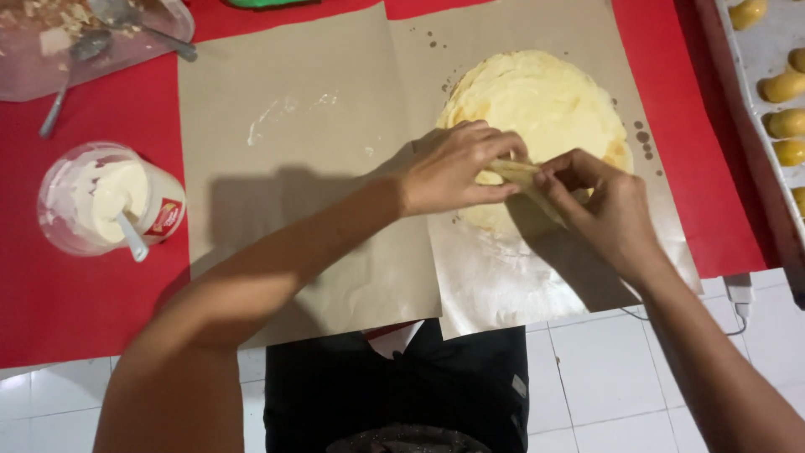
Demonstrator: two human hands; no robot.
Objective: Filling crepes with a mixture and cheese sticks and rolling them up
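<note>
- A thin folded crepe (521, 174) is pinched between both hands, lifted just off the near side of a round stack of pale yellow crepes (541, 105).
- The left hand (453, 170) grips the crepe's left end, fingers bent over it and thumb beneath, closed on it.
- The right hand (605, 205) clamps the crepe's right part, fingertips (549, 178) pressed together on the fold; the two hands nearly touch.
- The stack lies on the right sheet of brown paper (495, 277), toward its far edge, with dark grease spots beside it and an oily sheen on the paper near the person.
- A second sheet of brown paper (293, 168) lies to the left, overlapping the first at the middle, with white smears near its far edge.
- Both sheets rest on a red table cover (92, 294) that runs to the near edge, where white floor tiles show.
- At the left edge stands an open tub of white cream (105, 201) with a white spoon (132, 236) in it.
- In the far left corner sits a clear plastic box (50, 63) with metal spoons (75, 63) resting in and against it.
- Along the right edge runs a tray (755, 75) holding small yellow rolls (788, 124).
</note>
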